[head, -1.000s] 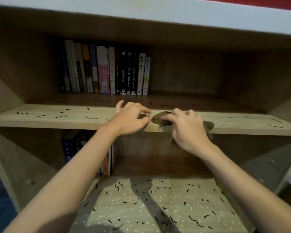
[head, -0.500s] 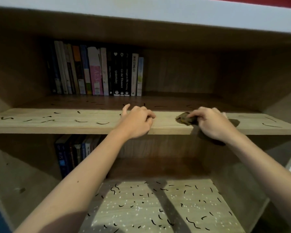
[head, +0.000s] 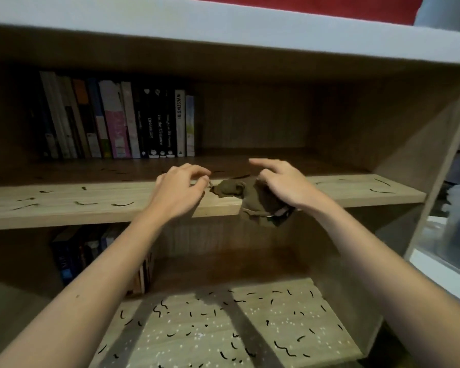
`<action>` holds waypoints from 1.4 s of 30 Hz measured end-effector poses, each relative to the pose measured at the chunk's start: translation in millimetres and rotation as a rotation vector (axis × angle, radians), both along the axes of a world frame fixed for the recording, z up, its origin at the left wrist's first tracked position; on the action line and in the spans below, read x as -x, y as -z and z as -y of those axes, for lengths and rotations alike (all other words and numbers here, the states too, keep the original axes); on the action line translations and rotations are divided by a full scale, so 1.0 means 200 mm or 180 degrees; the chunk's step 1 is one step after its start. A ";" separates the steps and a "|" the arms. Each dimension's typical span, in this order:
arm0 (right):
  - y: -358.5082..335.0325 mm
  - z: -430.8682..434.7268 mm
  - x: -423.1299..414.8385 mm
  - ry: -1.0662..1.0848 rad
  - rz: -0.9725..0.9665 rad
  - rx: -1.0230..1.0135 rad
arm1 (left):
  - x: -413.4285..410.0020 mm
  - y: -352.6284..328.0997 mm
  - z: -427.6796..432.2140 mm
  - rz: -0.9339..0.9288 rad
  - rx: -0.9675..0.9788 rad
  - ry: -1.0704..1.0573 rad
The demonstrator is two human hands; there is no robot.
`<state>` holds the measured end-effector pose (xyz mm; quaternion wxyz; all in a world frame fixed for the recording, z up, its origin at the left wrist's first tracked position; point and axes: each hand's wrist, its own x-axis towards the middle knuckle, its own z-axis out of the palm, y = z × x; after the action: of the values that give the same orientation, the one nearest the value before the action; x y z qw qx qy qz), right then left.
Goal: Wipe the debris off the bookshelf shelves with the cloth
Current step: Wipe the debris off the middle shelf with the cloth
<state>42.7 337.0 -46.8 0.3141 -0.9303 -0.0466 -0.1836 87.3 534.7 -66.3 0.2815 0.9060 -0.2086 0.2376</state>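
- White book spine (head: pixel 180 122) in the row on the upper shelf: "INVESTING 101", running down the spine, with a small dark triangle mark at its foot.
- Black spines (head: pixel 154 123) just left of it carry white lettering, too blurred to read with certainty.
- The other spines: no legible text.
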 end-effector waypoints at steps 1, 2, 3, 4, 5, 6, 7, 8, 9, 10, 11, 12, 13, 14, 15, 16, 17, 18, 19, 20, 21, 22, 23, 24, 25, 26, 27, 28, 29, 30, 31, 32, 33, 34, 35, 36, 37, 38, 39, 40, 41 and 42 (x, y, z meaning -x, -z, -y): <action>0.00 0.09 0.02 0.0225 0.0275 0.0068 | 0.01 -0.01 0.03 -0.0019 0.0005 0.0001; 0.01 0.18 0.03 0.0458 0.0482 0.0125 | 0.03 -0.03 0.08 -0.0068 -0.0045 0.0017; 0.02 0.26 0.05 0.0642 0.0574 0.0197 | 0.04 -0.04 0.14 -0.0152 -0.0197 0.0018; 0.03 0.34 0.05 0.0776 0.0605 0.0307 | 0.05 -0.05 0.22 -0.0265 -0.0433 -0.0006; 0.05 0.39 0.05 0.0853 0.0580 0.0437 | 0.06 -0.06 0.31 -0.0397 -0.0713 -0.0075; 0.06 0.44 0.04 0.0885 0.0524 0.0541 | 0.07 -0.08 0.40 -0.0532 -0.0976 -0.0184; 0.08 0.47 0.02 0.0878 0.0463 0.0573 | 0.08 -0.10 0.48 -0.0656 -0.1174 -0.0301; 0.09 0.49 0.01 0.0851 0.0433 0.0574 | 0.09 -0.11 0.54 -0.0756 -0.1315 -0.0396; 0.10 0.50 -0.01 0.0839 0.0429 0.0607 | 0.10 -0.12 0.59 -0.0803 -0.1436 -0.0439; 0.11 0.50 -0.02 0.0863 0.0417 0.0661 | 0.11 -0.13 0.63 -0.0793 -0.1527 -0.0408; 0.12 0.50 -0.03 0.0908 0.0415 0.0705 | 0.11 -0.12 0.64 -0.0743 -0.1551 -0.0307; 0.12 0.51 -0.04 0.0933 0.0420 0.0706 | 0.12 -0.12 0.64 -0.0682 -0.1500 -0.0126; 0.13 0.51 -0.04 0.0936 0.0433 0.0676 | 0.13 -0.11 0.61 -0.0609 -0.1362 0.0120; 0.14 0.52 -0.04 0.0924 0.0451 0.0644 | 0.14 -0.10 0.56 -0.0543 -0.1184 0.0353; 0.14 0.54 -0.04 0.0901 0.0480 0.0635 | 0.14 -0.10 0.50 -0.0517 -0.1045 0.0495; 0.15 0.54 -0.05 0.0868 0.0526 0.0652 | 0.13 -0.10 0.43 -0.0499 -0.0981 0.0512; 0.15 0.54 -0.05 0.0849 0.0571 0.0678 | 0.11 -0.10 0.37 -0.0478 -0.0981 0.0413; 0.15 0.54 -0.05 0.0853 0.0599 0.0692 | 0.09 -0.10 0.31 -0.0450 -0.1011 0.0236; 0.15 0.54 -0.05 0.0874 0.0598 0.0710 | 0.07 -0.10 0.30 -0.0438 -0.1044 0.0035; 0.16 0.54 -0.05 0.0899 0.0579 0.0731 | 0.05 -0.10 0.31 -0.0440 -0.1080 -0.0098; 0.16 0.53 -0.05 0.0916 0.0558 0.0758 | 0.03 -0.10 0.37 -0.0445 -0.1094 -0.0084; 0.16 0.53 -0.05 0.0925 0.0539 0.0783 | 0.02 -0.10 0.44 -0.0443 -0.1112 0.0057; 0.16 0.53 -0.05 0.0938 0.0527 0.0793 | 0.04 -0.10 0.53 -0.0411 -0.1148 0.0278; 0.16 0.53 -0.05 0.0954 0.0516 0.0782 | 0.07 -0.10 0.60 -0.0380 -0.1183 0.0536; 0.16 0.54 -0.05 0.0963 0.0516 0.0770 | 0.11 -0.10 0.64 -0.0366 -0.1215 0.0788; 0.16 0.54 -0.05 0.0969 0.0520 0.0766 | 0.14 -0.10 0.65 -0.0355 -0.1243 0.1002; 0.16 0.55 -0.05 0.0967 0.0528 0.0762 | 0.14 -0.11 0.62 -0.0365 -0.1266 0.1162; 0.16 0.55 -0.06 0.0959 0.0547 0.0758 | 0.14 -0.11 0.57 -0.0392 -0.1283 0.1250; 0.16 0.55 -0.06 0.0948 0.0575 0.0756 | 0.12 -0.11 0.51 -0.0441 -0.1296 0.1244; 0.17 0.55 -0.06 0.0941 0.0596 0.0765 | 0.09 -0.12 0.45 -0.0514 -0.1299 0.1149; 0.17 0.56 -0.06 0.0949 0.0601 0.0774 | 0.07 -0.12 0.42 -0.0590 -0.1306 0.0990; 0.17 0.56 -0.06 0.0963 0.0594 0.0780 | 0.05 -0.13 0.43 -0.0629 -0.1313 0.0827; 0.17 0.55 -0.06 0.0970 0.0589 0.0791 | 0.04 -0.13 0.46 -0.0615 -0.1303 0.0743; 0.17 0.55 -0.06 0.0981 0.0583 0.0794 | 0.03 -0.13 0.52 -0.0584 -0.1305 0.0768; 0.17 0.55 -0.06 0.1001 0.0574 0.0794 | 0.05 -0.13 0.59 -0.0551 -0.1334 0.0875; 0.17 0.54 -0.06 0.1026 0.0564 0.0796 | 0.08 -0.12 0.64 -0.0521 -0.1343 0.1024; 0.17 0.54 -0.06 0.1050 0.0559 0.0794 | 0.09 -0.11 0.66 -0.0501 -0.1339 0.1163; 0.16 0.54 -0.05 0.1069 0.0560 0.0781 | 0.09 -0.11 0.64 -0.0480 -0.1330 0.1258; 0.16 0.54 -0.05 0.1082 0.0556 0.0753 | 0.08 -0.11 0.59 -0.0477 -0.1336 0.1319; 0.16 0.54 -0.05 0.1086 0.0552 0.0733 | 0.06 -0.11 0.53 -0.0523 -0.1342 0.1328; 0.16 0.55 -0.05 0.1086 0.0556 0.0733 | 0.03 -0.11 0.47 -0.0603 -0.1337 0.1280; 0.16 0.54 -0.05 0.1080 0.0552 0.0735 | 0.01 -0.11 0.43 -0.0705 -0.1335 0.1175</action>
<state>53.4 228.8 -78.9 0.1649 -0.9353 0.0631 -0.3066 85.2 449.6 -43.6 0.1478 0.9115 -0.3822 0.0339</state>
